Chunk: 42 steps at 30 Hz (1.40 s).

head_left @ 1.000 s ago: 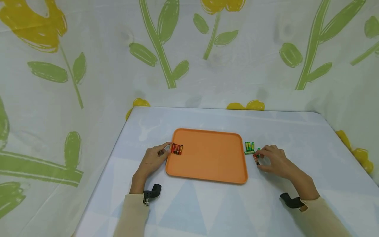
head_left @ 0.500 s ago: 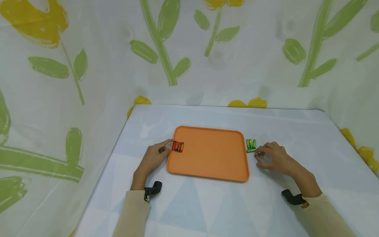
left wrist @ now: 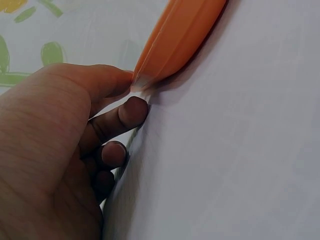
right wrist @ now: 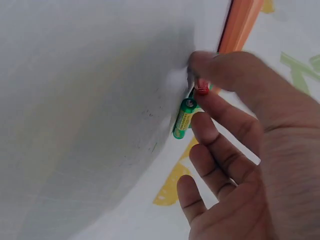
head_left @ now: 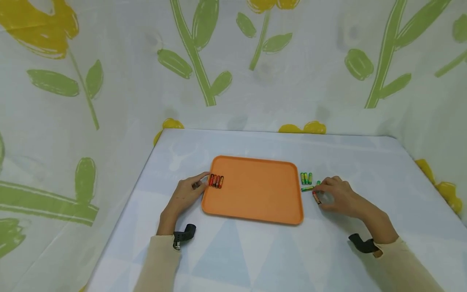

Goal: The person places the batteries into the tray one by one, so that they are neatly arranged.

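Note:
In the head view, my left hand (head_left: 185, 195) holds the left rim of an orange tray (head_left: 255, 194), thumb and index finger at its edge. Several red batteries (head_left: 216, 181) lie side by side in the tray by that rim. Right of the tray, my right hand (head_left: 339, 196) pinches a red battery (head_left: 316, 198) between thumb and fingers, low over the table. Close by are several green batteries (head_left: 306, 178), some in a row and one lying crosswise. In the right wrist view, a green battery (right wrist: 183, 119) is beside my fingertips, and the red battery (right wrist: 202, 86) is mostly hidden.
The table (head_left: 226, 251) has a pale cloth with blue triangles. A white curtain (head_left: 313, 93) with green leaves and yellow flowers hangs behind and to the sides. Black wrist mounts (head_left: 362, 244) sit at both cuffs.
The red battery in my right hand has changed its tilt slightly. The crosswise green battery has turned a little and lies farther from the row. My left hand stays at the tray's rim.

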Motion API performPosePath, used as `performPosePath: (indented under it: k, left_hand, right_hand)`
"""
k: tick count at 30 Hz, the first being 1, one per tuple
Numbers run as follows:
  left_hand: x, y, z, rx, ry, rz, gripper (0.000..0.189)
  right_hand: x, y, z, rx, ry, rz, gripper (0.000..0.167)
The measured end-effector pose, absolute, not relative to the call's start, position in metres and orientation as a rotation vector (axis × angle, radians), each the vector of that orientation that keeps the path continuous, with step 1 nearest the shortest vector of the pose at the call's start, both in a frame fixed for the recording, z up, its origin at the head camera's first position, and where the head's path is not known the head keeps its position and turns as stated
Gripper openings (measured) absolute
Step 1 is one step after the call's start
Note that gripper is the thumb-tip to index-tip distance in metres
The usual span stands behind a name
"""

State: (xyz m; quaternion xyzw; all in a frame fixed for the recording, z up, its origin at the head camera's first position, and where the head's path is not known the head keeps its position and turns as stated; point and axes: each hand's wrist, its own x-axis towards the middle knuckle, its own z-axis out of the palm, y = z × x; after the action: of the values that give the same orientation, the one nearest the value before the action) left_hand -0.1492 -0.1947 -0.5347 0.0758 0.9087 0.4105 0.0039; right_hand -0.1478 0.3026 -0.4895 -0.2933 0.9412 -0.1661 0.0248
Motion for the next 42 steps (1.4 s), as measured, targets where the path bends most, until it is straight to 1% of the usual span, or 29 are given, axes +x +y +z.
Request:
performPosePath:
  k: [7,16,22,26,42]
  left_hand:
    - [-0.147,-0.195,-0.533,0.267,2.856,1.316,0.041]
    - [-0.149,-0.189,-0.531,0.294,2.868,1.288,0.042]
    - [-0.151,-0.192,-0.532,0.289,2.892,1.258,0.041]
    - [-0.150,-0.195,-0.536,0.290,2.900,1.238,0.041]
    - [-0.147,-0.194,-0.536,0.275,2.884,1.295,0.041]
  right_hand:
    - [-0.146,0.289,-0.488,-0.884,2.979,-0.671,0.034]
    - [-0.140,0.250,-0.491,-1.014,2.984,-0.856,0.034]
    - [-0.147,0.214,-0.488,-1.117,2.988,-0.921,0.030]
    - [-0.153,0.191,-0.486,-1.118,2.976,-0.920,0.029]
    - [-0.169,0.123,-0.494,-1.055,2.964,-0.768,0.035]
